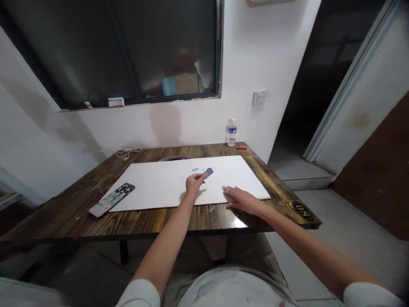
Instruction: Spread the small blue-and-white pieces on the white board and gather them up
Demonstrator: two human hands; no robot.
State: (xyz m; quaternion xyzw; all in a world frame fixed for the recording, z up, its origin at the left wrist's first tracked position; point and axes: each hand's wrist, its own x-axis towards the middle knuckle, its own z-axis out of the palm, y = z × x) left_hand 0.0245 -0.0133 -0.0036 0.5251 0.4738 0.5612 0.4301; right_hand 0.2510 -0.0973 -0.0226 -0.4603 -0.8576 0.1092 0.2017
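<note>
My left hand (193, 184) is closed in a pinch above the white board. Between its fingertips is a small dark blue rectangular piece (208, 172) with lighter panels, too small to name. My right hand (239, 198) rests at the board's front edge, fingers stretched out and thumb apart. Its fingertips touch a tiny blue-and-white piece (223, 187) on the board. Another small blue-and-white piece (195, 169), showing several cells in a row, lies flat just beyond my left hand.
The white board (156, 187) covers much of the dark wooden table (134, 226). A patterned phone or phone case (111, 199) overlaps its left edge. Toward the wall are a white cable (127, 152), a water bottle (231, 133) and a red stick-like object (241, 148).
</note>
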